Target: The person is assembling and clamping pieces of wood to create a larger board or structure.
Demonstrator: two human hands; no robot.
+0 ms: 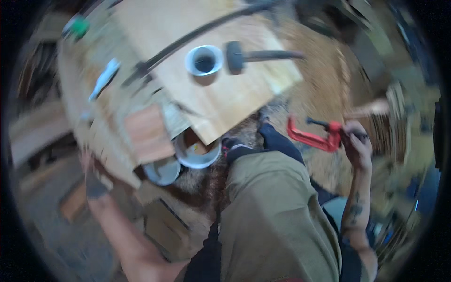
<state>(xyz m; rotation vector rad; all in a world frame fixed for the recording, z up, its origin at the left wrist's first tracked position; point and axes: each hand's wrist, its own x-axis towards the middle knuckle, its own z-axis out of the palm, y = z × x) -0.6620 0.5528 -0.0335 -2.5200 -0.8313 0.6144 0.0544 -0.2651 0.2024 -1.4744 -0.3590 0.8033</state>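
Note:
My right hand (358, 143) is closed around one end of a red C-clamp (314, 140) with a dark screw, held in the air beside my right leg. At the left, my left hand (90, 164) is beside the edge of the wooden workbench (105, 145), with something dark around the wrist. Motion blurs its fingers, and I cannot tell whether it touches the bench. On a large pale board (221, 108) in front of me stand a white cup (203, 61) with dark contents and a black-headed mallet (235, 57).
A long dark bar (188, 36) crosses the board. A reddish wood piece (148, 134) lies near the bench's front edge, above white buckets (199, 162). A white tube-like object (104, 79) and a green item (79, 27) lie farther left. Stacked wood (397, 127) stands at right.

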